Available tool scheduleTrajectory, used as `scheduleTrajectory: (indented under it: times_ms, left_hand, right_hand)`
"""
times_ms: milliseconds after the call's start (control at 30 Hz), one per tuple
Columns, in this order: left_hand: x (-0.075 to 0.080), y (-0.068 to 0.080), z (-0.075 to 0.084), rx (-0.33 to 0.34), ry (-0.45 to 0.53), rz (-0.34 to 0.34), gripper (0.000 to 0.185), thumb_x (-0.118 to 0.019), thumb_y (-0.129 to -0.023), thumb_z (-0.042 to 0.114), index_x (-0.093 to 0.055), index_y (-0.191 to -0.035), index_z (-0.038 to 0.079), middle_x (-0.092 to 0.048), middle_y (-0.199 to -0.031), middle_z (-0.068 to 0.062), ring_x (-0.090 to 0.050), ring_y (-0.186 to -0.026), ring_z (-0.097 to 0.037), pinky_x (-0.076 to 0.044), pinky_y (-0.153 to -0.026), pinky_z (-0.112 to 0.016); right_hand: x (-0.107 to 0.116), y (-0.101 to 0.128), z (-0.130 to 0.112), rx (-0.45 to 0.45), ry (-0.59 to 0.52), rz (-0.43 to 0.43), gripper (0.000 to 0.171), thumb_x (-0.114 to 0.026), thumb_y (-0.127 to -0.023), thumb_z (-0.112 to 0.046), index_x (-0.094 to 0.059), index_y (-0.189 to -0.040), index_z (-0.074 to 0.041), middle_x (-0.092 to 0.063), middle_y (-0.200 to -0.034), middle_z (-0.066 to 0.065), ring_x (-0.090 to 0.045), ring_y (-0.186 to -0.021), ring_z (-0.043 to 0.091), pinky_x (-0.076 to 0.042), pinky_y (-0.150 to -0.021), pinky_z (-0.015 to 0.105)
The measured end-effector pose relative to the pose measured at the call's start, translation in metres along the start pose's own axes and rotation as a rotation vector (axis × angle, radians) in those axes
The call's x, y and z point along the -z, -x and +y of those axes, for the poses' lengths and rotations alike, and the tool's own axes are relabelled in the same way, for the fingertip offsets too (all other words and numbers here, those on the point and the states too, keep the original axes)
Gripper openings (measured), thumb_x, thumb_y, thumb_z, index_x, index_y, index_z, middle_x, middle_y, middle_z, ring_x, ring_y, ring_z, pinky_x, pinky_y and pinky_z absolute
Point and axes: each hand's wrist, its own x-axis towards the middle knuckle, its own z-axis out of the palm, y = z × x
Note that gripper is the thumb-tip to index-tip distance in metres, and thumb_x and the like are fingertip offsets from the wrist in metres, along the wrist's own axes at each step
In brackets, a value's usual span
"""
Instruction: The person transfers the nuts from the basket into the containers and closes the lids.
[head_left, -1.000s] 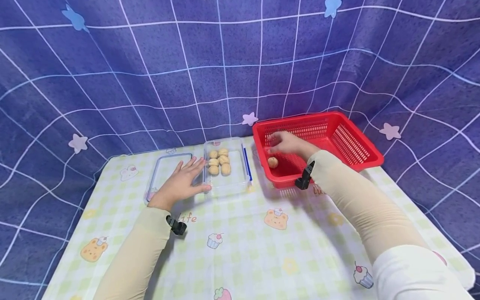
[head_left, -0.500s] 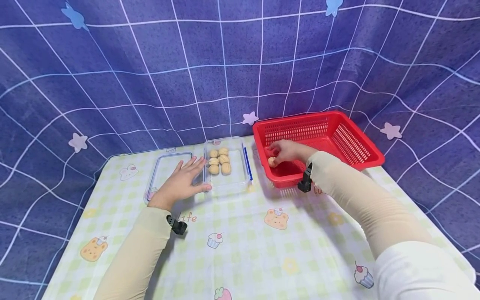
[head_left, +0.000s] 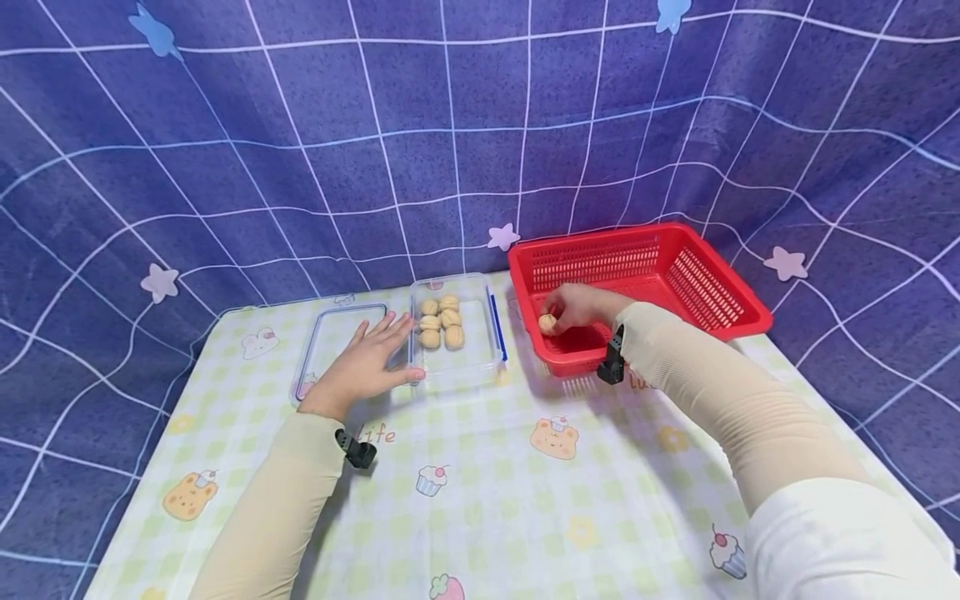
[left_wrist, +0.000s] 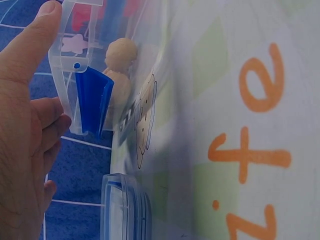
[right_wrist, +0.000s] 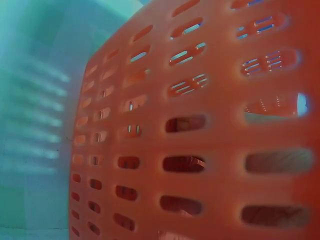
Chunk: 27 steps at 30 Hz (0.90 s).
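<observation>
R hand point(head_left: 576, 307) pinches walnut point(head_left: 547, 322), fingers partly hidden.

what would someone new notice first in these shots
The red basket at the table's right rear stands out, with the right hand inside it pinching a small tan ball. To its left a clear box holds six more tan balls, and the left hand rests flat against the box's left side, partly over the lid. A purple grid cloth fills the background.
</observation>
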Motion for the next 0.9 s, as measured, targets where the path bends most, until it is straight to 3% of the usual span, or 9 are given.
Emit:
scheduleTrajectory:
  times_ms: [200,400,667,900]
  left_hand:
    - [0.0017,0.0005,0.0020,-0.003,0.006,0.006,0.100,-0.056,-0.090,0.072,-0.022,-0.162,0.011,-0.019,-0.168,-0.004,-0.005,-0.156,-0.025,0.005,-0.124,-0.056]
    - [-0.0004,-0.0005,-0.0006,-0.012,-0.004,0.010,0.101,-0.056,-0.090,0.071,-0.022,-0.162,0.009,-0.021,-0.168,-0.008,-0.008,-0.156,-0.031,0.002,-0.123,-0.059]
    - [-0.0017,-0.0002,0.0004,-0.008,-0.005,0.004,0.100,-0.056,-0.091,0.071,-0.021,-0.162,0.012,-0.020,-0.168,-0.006,-0.010,-0.156,-0.032,0.003,-0.123,-0.058]
    - [-0.0007,-0.0008,0.0006,-0.013,0.002,0.009,0.100,-0.057,-0.091,0.070,-0.023,-0.161,0.008,-0.022,-0.167,-0.010,-0.010,-0.155,-0.033,0.002,-0.123,-0.059]
  right_hand:
    - [0.0031,-0.0014,-0.0008,-0.021,0.012,0.035,0.032,-0.079,-0.084,-0.010,-0.070,-0.111,0.003,-0.072,-0.102,0.014,-0.064,-0.093,0.024,-0.054,-0.090,0.039]
    - [0.0041,-0.0040,-0.0014,-0.052,-0.026,0.095,0.034,-0.079,-0.080,-0.010,-0.070,-0.110,0.004,-0.072,-0.097,0.013,-0.063,-0.089,0.022,-0.053,-0.086,0.036]
    - [0.0071,0.0000,-0.0002,-0.072,-0.134,0.171,0.035,-0.079,-0.079,-0.008,-0.067,-0.108,0.007,-0.070,-0.100,0.018,-0.063,-0.094,0.027,-0.053,-0.089,0.041]
    - [0.0099,0.0018,-0.0005,-0.079,-0.272,0.224,0.035,-0.076,-0.084,-0.007,-0.064,-0.115,0.006,-0.067,-0.109,0.018,-0.061,-0.100,0.028,-0.053,-0.094,0.042]
